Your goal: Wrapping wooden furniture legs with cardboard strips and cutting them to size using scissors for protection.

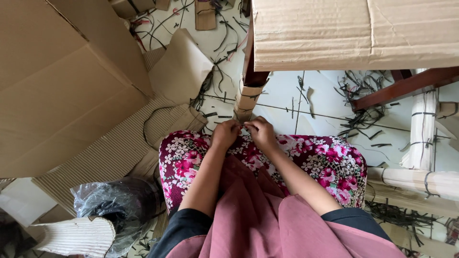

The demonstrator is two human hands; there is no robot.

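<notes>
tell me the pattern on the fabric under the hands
Pink and white flowers on dark red floral fabric, clearest in the head view.

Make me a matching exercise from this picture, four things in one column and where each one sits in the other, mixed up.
1. large brown cardboard box
2. clear crumpled plastic bag
3. two hands
4. black strap scraps

A. bottom left
B. scattered on white floor
C. top right
D. fingertips together above the floral lap

Pairs: 1-C, 2-A, 3-D, 4-B

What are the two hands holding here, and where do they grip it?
The left hand and right hand meet fingertip to fingertip over the floral lap, pinching something too small to identify; possibly a thin dark strip.
</notes>
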